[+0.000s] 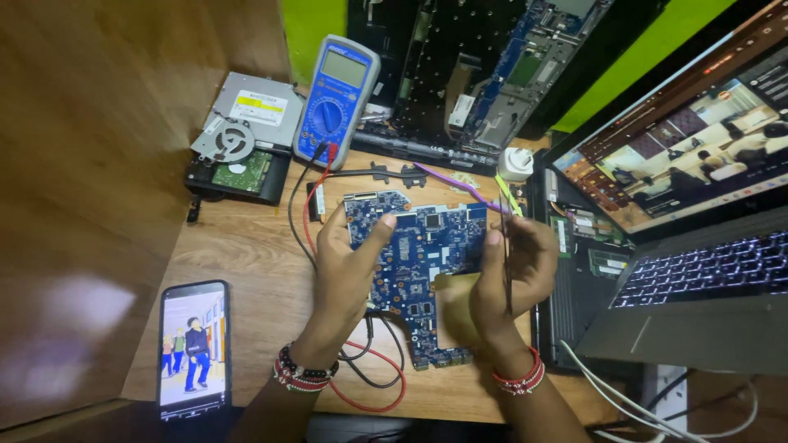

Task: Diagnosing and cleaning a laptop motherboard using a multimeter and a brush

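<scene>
Wooden desk (246,246): blue circuit board (419,246) between hands.

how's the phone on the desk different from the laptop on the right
The phone lies flat on the wooden desk, small, showing a cartoon figure. The laptop stands open, far larger, its screen showing a room scene above a backlit keyboard. Both screens are lit.

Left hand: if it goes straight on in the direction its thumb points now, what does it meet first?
The left hand rests at the blue circuit board's left edge, thumb pointing right across it. Going on, it would probably meet the right hand first, which holds thin tweezers. Depth is unclear.
</scene>
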